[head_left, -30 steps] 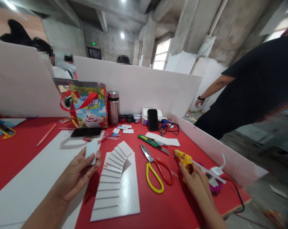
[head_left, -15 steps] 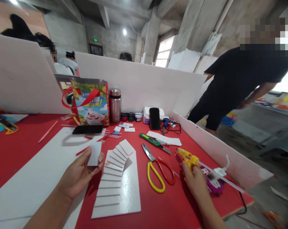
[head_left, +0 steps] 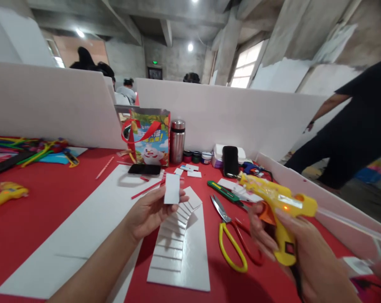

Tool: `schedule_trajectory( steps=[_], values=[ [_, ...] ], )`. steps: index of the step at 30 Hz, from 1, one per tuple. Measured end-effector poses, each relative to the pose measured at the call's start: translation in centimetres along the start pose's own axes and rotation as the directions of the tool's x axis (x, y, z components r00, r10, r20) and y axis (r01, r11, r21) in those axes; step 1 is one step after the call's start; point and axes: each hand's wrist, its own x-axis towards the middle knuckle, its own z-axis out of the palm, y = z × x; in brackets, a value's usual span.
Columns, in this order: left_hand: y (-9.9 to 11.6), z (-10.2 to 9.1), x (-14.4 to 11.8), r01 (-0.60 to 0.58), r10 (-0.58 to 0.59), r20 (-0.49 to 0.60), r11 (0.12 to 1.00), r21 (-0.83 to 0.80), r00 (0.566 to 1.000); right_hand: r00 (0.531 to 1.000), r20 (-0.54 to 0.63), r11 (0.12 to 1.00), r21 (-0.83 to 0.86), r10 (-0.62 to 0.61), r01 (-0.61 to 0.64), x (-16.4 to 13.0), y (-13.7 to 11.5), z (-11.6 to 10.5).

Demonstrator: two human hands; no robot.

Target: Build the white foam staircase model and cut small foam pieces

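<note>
Blurred with motion: right hand (head_left: 307,248) and glue gun (head_left: 277,204), grip hidden under its fingers (head_left: 263,235). Behind left hand (head_left: 149,210) fingers, lower edge of white card (head_left: 172,188) covered. Paint-pot labels too small to read.

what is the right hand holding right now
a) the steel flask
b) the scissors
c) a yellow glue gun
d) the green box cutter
c: the right hand grips the yellow glue gun lifted off the table, while the scissors lie flat on the red table.
</note>
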Motion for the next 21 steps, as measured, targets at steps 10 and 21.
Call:
schedule_trajectory(
  steps=[10, 21],
  values=[
    [-0.5, -0.8, -0.1, -0.050, 0.042, 0.223, 0.998, 0.033, 0.974, 0.874, 0.453, 0.983, 0.038, -0.178, 0.180, 3.8, 3.2, 6.1],
    [-1.2, -0.8, 0.0, -0.083, 0.036, 0.211, 0.973, 0.216, 0.977, 0.940, 0.339, 0.997, 0.081, -0.040, 0.013, 3.8, 6.5, 4.4]
  ],
)
